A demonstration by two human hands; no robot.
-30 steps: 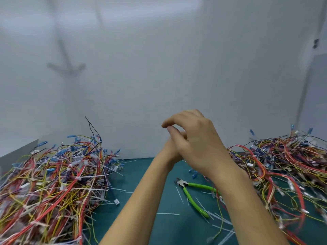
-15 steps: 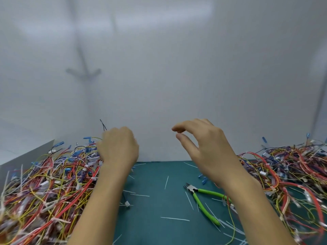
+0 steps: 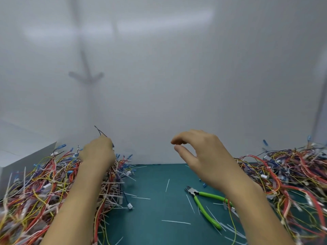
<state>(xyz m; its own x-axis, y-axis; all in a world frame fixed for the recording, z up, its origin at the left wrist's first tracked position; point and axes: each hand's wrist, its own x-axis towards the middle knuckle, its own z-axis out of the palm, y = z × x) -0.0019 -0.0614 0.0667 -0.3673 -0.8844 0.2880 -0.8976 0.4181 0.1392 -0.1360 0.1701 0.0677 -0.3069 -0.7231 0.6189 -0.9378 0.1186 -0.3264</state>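
1. Teal mat point(image 3: 155, 209) lies before you, with a tangle of red, yellow and blue wires on each side: a left pile point(image 3: 44, 188) and a right pile point(image 3: 292, 183), well apart.
2. To do this step well, you likely need to settle your left fingers on one bundle, not a clump. Lift it straight up so it comes free of its neighbours. If it snags, press the pile down with your free hand.
3. Your left hand point(image 3: 96, 154) rests on the far inner edge of the left pile, with its back toward the camera and the wrist bent down. Its fingers curl out of sight among the wires, so it cannot be told whether they hold anything. A thin black wire point(image 3: 100, 132) rises just behind the knuckles.
4. Your right hand point(image 3: 203, 156) hovers over the mat between the piles, palm facing left. Its fingers are loosely curled and empty, with a narrow gap between thumb and forefinger.
5. Green-handled cutters point(image 3: 205, 206) lie on the mat below your right wrist, among scattered white offcuts point(image 3: 176, 222).
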